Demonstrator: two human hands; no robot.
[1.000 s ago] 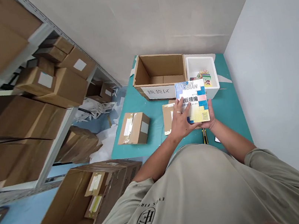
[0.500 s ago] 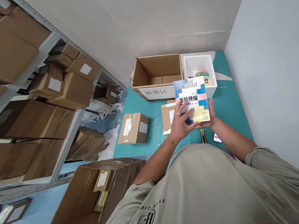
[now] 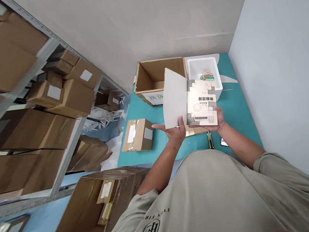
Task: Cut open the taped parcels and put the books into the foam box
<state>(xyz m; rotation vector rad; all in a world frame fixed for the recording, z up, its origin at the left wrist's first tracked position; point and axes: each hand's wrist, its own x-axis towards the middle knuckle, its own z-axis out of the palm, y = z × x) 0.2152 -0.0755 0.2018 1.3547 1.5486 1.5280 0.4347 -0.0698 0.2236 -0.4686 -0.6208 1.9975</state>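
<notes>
Above teal table (image 3: pixel 237 109), open book (image 3: pixel 202 103) points lengthwise toward back wall (image 3: pixel 151 19).

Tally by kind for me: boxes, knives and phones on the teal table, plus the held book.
Cardboard boxes: 3, one mostly hidden
White box: 1
Knife: 1
Phone: 1
Held book: 1
Total: 7

Matt paper book (image 3: pixel 201 103); brown cardboard carton (image 3: pixel 137 134) with glossy tape (image 3: pixel 134 128).

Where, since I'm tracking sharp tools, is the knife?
In the head view, the knife lies right of centre on the table, left of the phone.
</notes>
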